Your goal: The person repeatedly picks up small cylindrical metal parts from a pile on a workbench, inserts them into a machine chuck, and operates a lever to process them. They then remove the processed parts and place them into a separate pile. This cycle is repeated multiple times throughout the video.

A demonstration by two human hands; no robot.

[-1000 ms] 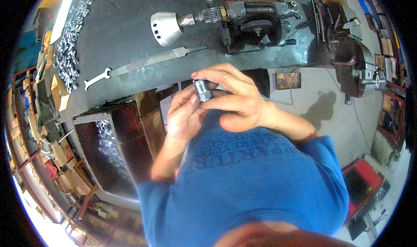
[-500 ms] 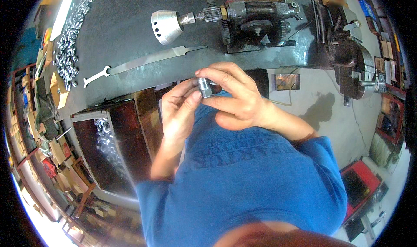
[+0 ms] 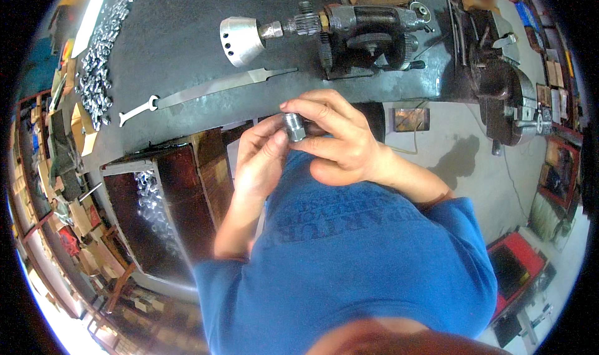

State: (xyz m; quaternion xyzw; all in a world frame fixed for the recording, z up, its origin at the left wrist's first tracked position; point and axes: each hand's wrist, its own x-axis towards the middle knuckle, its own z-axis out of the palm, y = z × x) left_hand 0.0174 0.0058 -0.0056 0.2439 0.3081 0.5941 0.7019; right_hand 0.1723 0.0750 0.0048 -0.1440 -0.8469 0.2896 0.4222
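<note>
Grasps a threaded steel fitting [image 3: 294, 128] in both hands, in front of the chest and just short of the near edge of a dark counter [image 3: 181, 24]. With the left grip [image 3: 259, 158], presses thumb and fingers to the fitting's left side; with the right grip [image 3: 343, 136], pinches it between a fingertip at the threaded upper end and a digit under the hexagonal lower end. Wears a blue T-shirt [image 3: 368, 255]. Faces, on the counter, a long flat file [image 3: 212, 88] nearly meeting a double-ended wrench [image 3: 138, 111], a geared machine [image 3: 374, 24] with a silver perforated cone [image 3: 241, 41] on its left, and, far left, a heap of small shiny metal parts [image 3: 100, 61]. Has a bench vise [image 3: 505, 89] well off to the right.
</note>
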